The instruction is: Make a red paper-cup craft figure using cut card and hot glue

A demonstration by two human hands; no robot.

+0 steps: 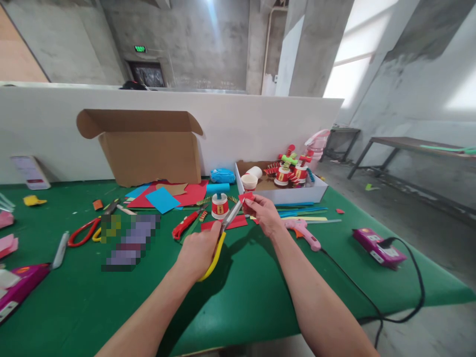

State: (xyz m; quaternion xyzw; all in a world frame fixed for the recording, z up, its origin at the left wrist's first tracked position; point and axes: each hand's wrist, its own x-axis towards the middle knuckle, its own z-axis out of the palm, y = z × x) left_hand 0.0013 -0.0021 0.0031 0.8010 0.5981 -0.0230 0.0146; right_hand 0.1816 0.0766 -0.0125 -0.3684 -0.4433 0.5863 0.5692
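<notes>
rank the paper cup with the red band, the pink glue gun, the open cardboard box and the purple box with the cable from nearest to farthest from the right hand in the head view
From the right hand:
1. Paper cup with the red band, just to its left.
2. Pink glue gun, just to its right; these first two are nearly too close to call.
3. Purple box with the cable, far right.
4. Open cardboard box, back left.

**Green-covered table, crowded with craft supplies**

Spread with a green cover, the table (241, 297). Open cardboard box (148, 148) at the back. Just right of the box, a white tray (282, 194) of paper-cup figures. In front of the box, loose coloured paper (163, 198), a decorated cup (220, 206), red scissors (84, 231). Farther right of the box, a pink glue gun (303, 230) and a magenta packet (378, 248).
</notes>
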